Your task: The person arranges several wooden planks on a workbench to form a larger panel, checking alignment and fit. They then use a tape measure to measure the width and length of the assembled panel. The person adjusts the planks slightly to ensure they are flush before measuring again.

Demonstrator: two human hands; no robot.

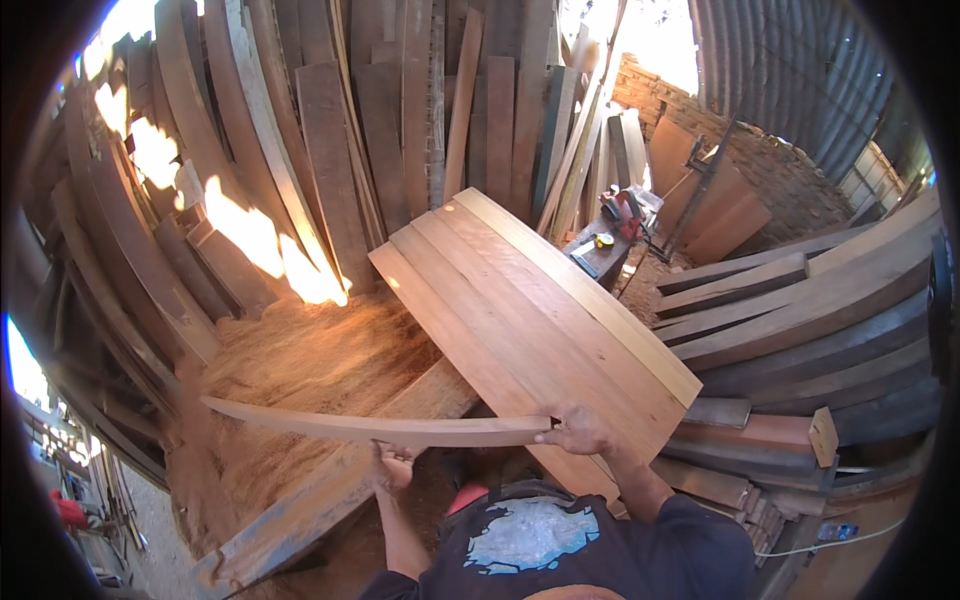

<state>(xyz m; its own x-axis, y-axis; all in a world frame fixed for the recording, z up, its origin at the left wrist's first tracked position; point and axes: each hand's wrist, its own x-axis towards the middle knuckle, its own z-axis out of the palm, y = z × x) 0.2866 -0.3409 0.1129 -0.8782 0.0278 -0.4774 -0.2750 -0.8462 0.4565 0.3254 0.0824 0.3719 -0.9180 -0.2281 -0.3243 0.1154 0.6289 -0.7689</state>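
Observation:
A long, narrow wooden board lies crosswise in front of me, its far end reaching left over the sawdust. At its right end, which has a small dark notch, my right hand is closed around the wood. My left hand is under the board's middle, fingers curled up against its lower edge. Beyond and to the right rests a wide panel of planks set side by side, slanting from upper left to lower right. The right hand is above the panel's near end.
Sawdust is heaped at left behind a thick beam. Tall planks lean along the back. A red power tool and yellow tape measure sit on a beam beyond the panel. Stacked timber fills the right side.

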